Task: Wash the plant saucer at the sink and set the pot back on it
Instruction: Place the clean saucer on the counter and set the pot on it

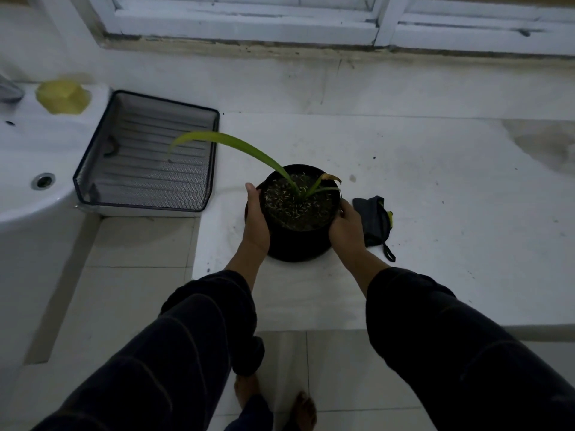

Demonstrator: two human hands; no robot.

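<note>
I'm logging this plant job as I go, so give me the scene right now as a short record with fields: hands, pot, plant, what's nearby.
left hand: left hand grips the pot's left side
right hand: right hand grips its right side
pot: black pot, upright on the white counter
plant: long green leaf arching left over the mesh tray
saucer: cannot tell, none clearly visible under the pot
nearby: dark pouch right of the pot; sink far left; yellow sponge on its rim

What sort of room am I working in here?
Probably a bathroom or wash area of a home: a white basin with a drain on the left, a white counter under a shuttered window, and tiled floor. Both hands hold the pot.
</note>
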